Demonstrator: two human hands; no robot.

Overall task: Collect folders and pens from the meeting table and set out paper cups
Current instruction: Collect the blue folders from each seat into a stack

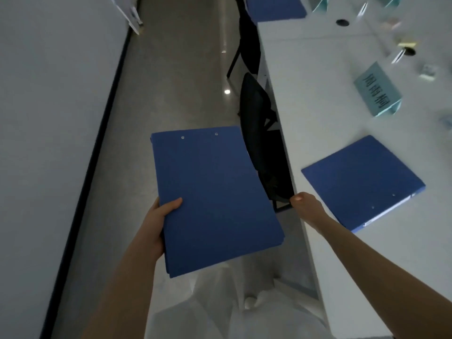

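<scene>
Left grip (159,223) clamps a stack of flat blue folders (215,199) at its lower left edge, thumb on top, fingers hidden beneath; how many is unclear. Right grip (305,204) curls loosely, holding nothing, beside a dark mesh chair (259,133). Another blue folder (362,179) lies on the smooth white table (318,106), a third (276,7) cut off at the top; blurred small items beyond

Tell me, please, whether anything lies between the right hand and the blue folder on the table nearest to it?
Nothing visible does. The right hand hovers at the table edge, empty, and the nearest folder lies flat just beyond it with bare tabletop between. The black chair sits left of that path. The left hand holds collected folders.
</scene>
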